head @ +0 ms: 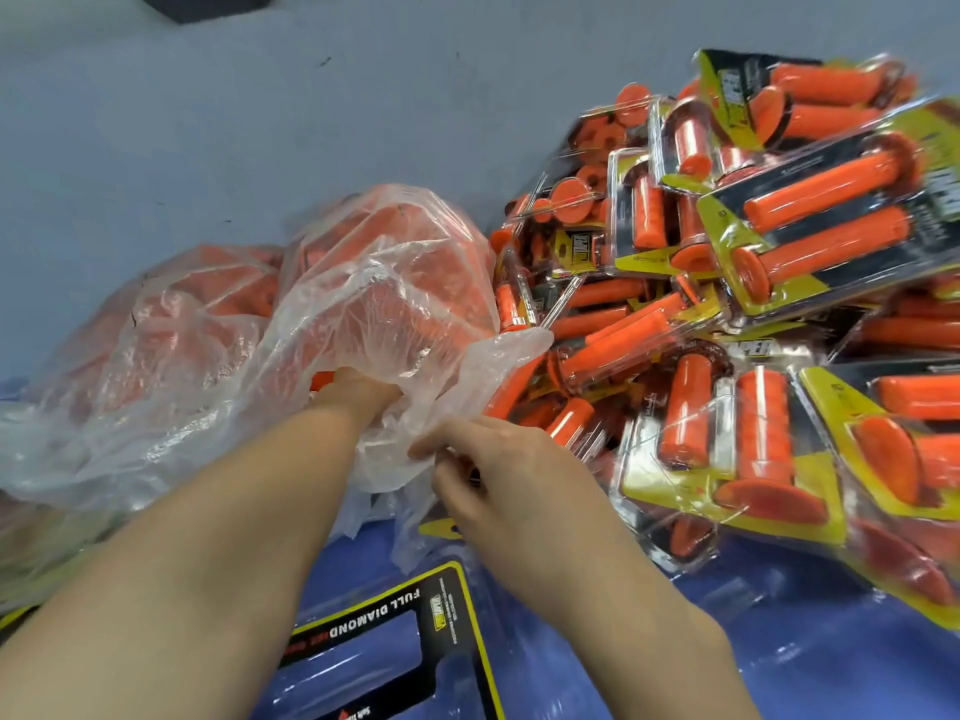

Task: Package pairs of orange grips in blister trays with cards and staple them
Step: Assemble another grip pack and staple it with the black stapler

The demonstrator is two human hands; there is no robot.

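item: plastic bag [395,283] of loose orange grips [436,236], 11 o'clock of the card [395,615]. left hand [363,394] buried in its mouth, fingers hidden, hold cannot be told. right hand [498,465] pinches the bag's rim at centre. finished packs [779,241] heaped at 2 o'clock. risks: thin film may tear or slip the pinch, spilling grips; heap may slide onto the card.

Bright even light, plastic glare, soft wide-angle edges.
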